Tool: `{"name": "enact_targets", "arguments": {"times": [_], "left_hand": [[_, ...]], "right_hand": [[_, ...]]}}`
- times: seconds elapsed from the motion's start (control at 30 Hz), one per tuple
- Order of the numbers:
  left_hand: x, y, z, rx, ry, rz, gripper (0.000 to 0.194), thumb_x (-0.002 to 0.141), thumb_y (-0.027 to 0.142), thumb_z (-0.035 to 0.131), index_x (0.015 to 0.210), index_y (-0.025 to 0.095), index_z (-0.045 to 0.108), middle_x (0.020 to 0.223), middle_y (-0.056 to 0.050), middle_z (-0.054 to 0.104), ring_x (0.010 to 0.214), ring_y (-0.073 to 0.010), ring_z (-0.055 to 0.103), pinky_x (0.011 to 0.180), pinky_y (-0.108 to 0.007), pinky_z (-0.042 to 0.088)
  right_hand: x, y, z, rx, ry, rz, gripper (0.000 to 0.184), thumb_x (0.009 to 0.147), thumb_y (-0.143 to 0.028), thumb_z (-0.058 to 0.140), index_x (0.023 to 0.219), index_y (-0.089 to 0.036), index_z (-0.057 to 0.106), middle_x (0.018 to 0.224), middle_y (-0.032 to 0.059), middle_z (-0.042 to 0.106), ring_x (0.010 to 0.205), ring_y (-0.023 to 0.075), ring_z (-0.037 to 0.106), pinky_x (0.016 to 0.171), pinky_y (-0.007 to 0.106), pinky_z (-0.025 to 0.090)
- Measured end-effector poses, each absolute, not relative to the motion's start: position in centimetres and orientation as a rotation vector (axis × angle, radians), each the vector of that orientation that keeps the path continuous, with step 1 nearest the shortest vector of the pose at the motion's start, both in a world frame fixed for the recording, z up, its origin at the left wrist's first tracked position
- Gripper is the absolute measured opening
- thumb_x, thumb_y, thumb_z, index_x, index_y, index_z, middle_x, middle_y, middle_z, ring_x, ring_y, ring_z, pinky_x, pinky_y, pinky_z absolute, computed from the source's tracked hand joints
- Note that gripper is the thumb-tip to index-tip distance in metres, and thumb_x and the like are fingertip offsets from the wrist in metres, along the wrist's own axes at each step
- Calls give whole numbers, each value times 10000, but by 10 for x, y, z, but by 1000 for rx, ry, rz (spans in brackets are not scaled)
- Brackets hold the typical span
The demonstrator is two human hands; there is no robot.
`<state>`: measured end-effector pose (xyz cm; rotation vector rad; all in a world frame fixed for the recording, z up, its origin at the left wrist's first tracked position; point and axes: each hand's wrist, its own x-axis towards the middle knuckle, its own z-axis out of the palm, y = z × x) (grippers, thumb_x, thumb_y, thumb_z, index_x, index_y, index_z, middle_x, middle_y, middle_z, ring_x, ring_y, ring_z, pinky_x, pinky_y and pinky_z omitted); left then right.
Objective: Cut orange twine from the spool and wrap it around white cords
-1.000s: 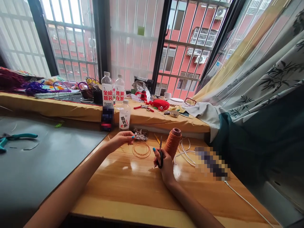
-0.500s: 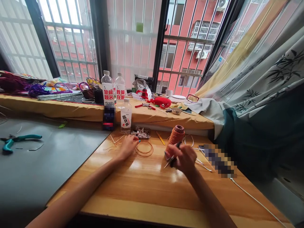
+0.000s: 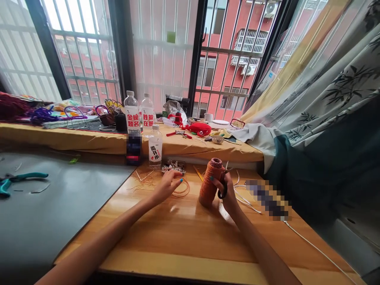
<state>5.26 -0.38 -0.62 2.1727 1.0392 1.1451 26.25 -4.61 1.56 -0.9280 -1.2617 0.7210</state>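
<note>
My right hand [image 3: 225, 189] is closed round small black-handled scissors [image 3: 223, 190] and presses against an orange thread cone [image 3: 209, 182] that stands on the wooden table [image 3: 184, 233]. My left hand [image 3: 167, 185] rests on the table with fingers loosely spread, its fingertips on a coil of thin orange cord [image 3: 179, 189]. Just beyond the coil lies a small tray of metal bits [image 3: 173, 166]. Loose orange cord ends [image 3: 142, 180] lie left of my left hand.
A water bottle [image 3: 155, 146] stands behind the tray, two more bottles [image 3: 132, 113] on the cloth-covered sill. White cable [image 3: 308, 241] runs along the table's right side. Teal pliers [image 3: 18, 179] lie on the grey mat [image 3: 44, 209] at left. A red toy [image 3: 199, 128] sits on the sill.
My right hand has moved with the scissors to the right side of the thread cone and now touches it. My left hand has shifted slightly right onto the cord coil.
</note>
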Motion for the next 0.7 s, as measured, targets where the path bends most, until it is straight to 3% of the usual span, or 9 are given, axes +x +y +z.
{"name": "enact_targets", "arguments": {"times": [0.13, 0.3, 0.5, 0.7], "left_hand": [[61, -23, 4, 2022, 805, 995, 320, 815, 331, 412, 1096, 179, 441, 1084, -105, 503, 916, -184, 476, 777, -318, 393], [64, -32, 7, 1991, 711, 908, 357, 822, 352, 410, 1140, 193, 430, 919, -59, 577, 869, -163, 518, 744, -289, 402], [68, -32, 4, 1980, 755, 962, 260, 780, 372, 476, 889, 162, 583, 872, -51, 608, 776, -152, 537, 637, -244, 414], [66, -32, 4, 1884, 763, 973, 233, 753, 363, 508, 788, 144, 582, 767, -35, 593, 667, -118, 505, 592, -224, 395]], "right_hand": [[256, -57, 20, -909, -1366, 946, 239, 594, -369, 585, 775, -218, 540, 752, 9, 582, 730, 173, 536, 657, 271, 425], [254, -63, 29, -783, -1478, 1119, 278, 583, -390, 582, 805, -222, 582, 758, 36, 602, 783, 207, 553, 691, 314, 437], [253, -64, 26, -826, -1550, 1170, 307, 592, -386, 584, 843, -209, 587, 745, 33, 606, 777, 202, 556, 705, 317, 427], [257, -57, 17, -761, -1601, 1110, 188, 648, -338, 563, 779, -205, 580, 747, 18, 607, 788, 193, 558, 736, 329, 421]]}}
